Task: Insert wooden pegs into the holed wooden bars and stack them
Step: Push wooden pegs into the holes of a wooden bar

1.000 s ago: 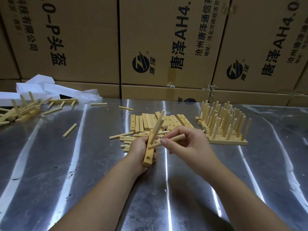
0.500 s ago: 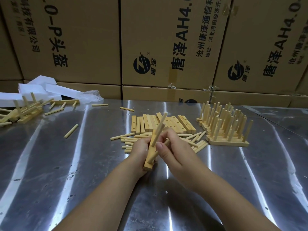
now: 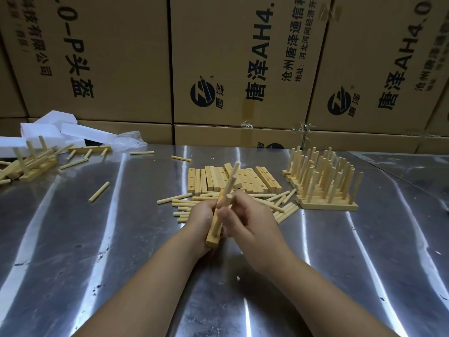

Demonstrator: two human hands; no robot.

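Right hand [image 3: 252, 222] has swung its short pale wooden peg [image 3: 228, 203] in against the pale holed wooden bar [image 3: 211, 239]
Left hand [image 3: 199, 220] grips that bar mid-table, tilted, 1 other peg [image 3: 232, 175] already sticking out; right hand pinches its peg. Finished pegged stack [image 3: 325, 190] sits far right on the shiny metal table [image 3: 97, 239].

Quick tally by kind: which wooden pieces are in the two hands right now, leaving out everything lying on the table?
Holed wooden bar, gripped by the left hand: 1
Wooden pegs, one sticking up from the bar, one pinched by the right hand: 2
Total: 3
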